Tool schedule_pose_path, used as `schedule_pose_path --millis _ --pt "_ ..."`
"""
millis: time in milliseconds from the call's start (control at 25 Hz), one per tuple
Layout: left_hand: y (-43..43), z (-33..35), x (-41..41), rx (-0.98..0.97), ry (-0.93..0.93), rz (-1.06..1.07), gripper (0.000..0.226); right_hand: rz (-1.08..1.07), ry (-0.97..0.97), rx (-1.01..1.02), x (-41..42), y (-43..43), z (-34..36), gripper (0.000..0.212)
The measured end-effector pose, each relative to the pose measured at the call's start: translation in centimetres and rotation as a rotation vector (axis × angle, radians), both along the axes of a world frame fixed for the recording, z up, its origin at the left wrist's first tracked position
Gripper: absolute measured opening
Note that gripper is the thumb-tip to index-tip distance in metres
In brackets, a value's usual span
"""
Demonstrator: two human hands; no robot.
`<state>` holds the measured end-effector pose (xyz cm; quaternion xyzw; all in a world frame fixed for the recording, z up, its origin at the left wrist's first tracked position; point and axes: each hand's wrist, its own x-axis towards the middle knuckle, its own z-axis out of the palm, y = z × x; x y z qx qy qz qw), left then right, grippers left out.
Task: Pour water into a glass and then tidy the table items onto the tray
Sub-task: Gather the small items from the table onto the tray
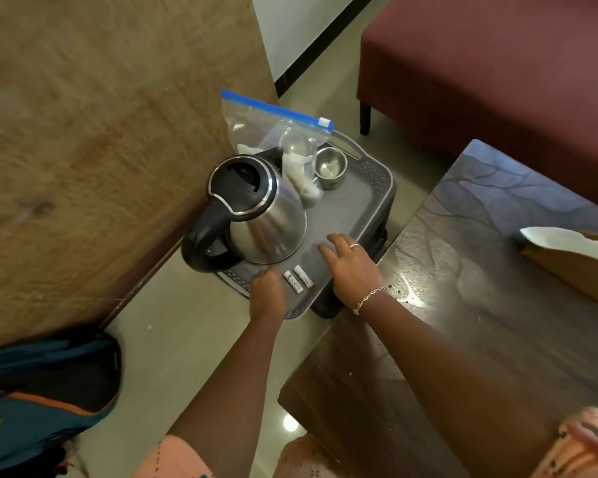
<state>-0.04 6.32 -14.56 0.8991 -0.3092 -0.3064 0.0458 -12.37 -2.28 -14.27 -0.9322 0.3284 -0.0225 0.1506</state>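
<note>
Tray under both hands — kettle just beyond them

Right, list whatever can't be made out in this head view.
- Glass: none identifiable; anything inside the zip bag is veiled by crumpled plastic.
- Kettle water level: lid closed.
- Left hand: motion-blurred, grip unclear.
- Two small tubes: print too small.
- What supports the tray: hidden beneath it.
- Steel cup contents: lost in reflections.
</note>
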Motion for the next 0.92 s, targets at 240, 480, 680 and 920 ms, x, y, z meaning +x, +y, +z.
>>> schedule_pose_path --millis 240,480,680,920 --pt "-0.1 2.1 -5.0 -0.236 -0.302 -0.333 0.025 -0.137 0.061 -0.188 -8.0 0.4 0.7 0.063" --pt "-1.5 4.6 -15.8 -0.260 -0.463 -0.704 0.067 -0.292 0.148 -0.199 -18.8 2.0 2.6 0.081" --pt "-1.0 5.5 -27.8 -0.260 -0.359 -0.957 0.080 -0.474 0.169 -0.180 -30.5 4.3 3.9 0.064" --pt "-0.5 6.5 -41.3 -0.314 -0.387 -1.192 0.084 -0.721 0.193 -0.183 -45.1 7.7 5.3 0.054"
